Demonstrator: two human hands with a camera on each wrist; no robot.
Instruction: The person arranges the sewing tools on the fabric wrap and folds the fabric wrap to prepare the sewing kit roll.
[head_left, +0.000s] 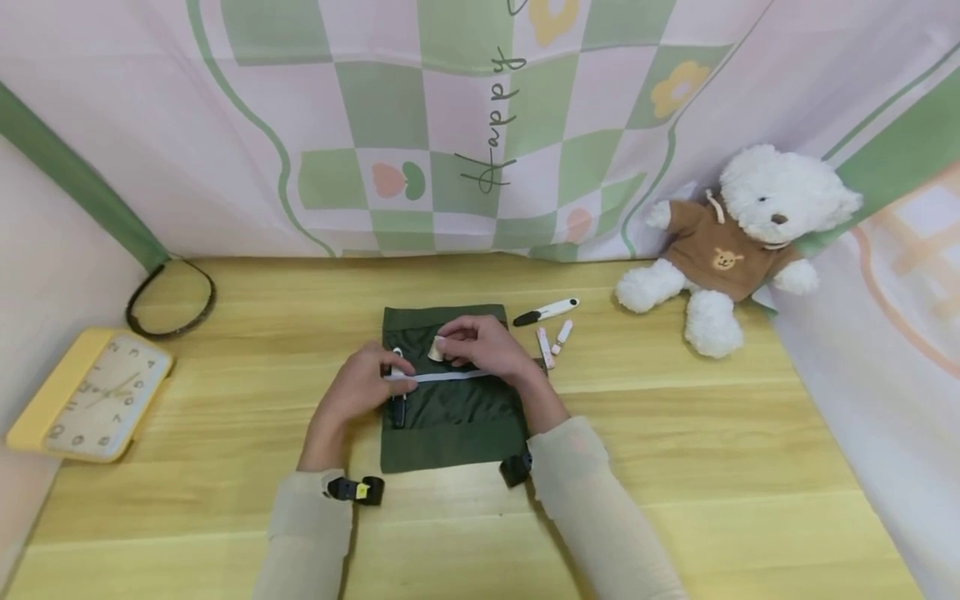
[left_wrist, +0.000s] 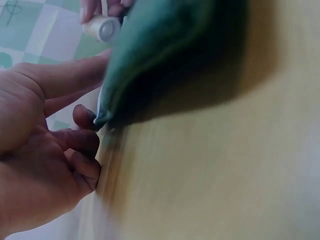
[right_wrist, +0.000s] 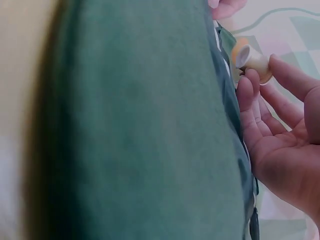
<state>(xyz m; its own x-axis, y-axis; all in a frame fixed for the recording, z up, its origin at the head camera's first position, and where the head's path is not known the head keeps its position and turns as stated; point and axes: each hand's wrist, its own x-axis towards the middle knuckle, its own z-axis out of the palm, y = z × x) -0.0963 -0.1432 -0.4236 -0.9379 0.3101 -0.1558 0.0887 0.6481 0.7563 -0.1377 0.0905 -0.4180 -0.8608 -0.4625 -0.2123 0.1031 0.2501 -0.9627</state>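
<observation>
A dark green cloth pouch (head_left: 450,446) lies on the table, with a shiny darker middle and a white strip (head_left: 453,376) running across it. My right hand (head_left: 487,346) pinches a small cream spool (head_left: 436,349) between thumb and fingers, over the far half of the pouch. The spool (right_wrist: 254,61) has a flared pale end in the right wrist view. My left hand (head_left: 367,379) grips the pouch's left edge by the white strip, thumb on the near side and fingers on the far side. Beside that hand, a slim black piece (head_left: 399,410) lies on the pouch.
To the pouch's right lie a white tool with a black end (head_left: 546,312) and two small pale sticks (head_left: 545,348). A yellow clock (head_left: 97,393) and a black loop (head_left: 171,333) are at the left. A white teddy bear (head_left: 731,250) sits at the back right against the curtain (head_left: 465,125).
</observation>
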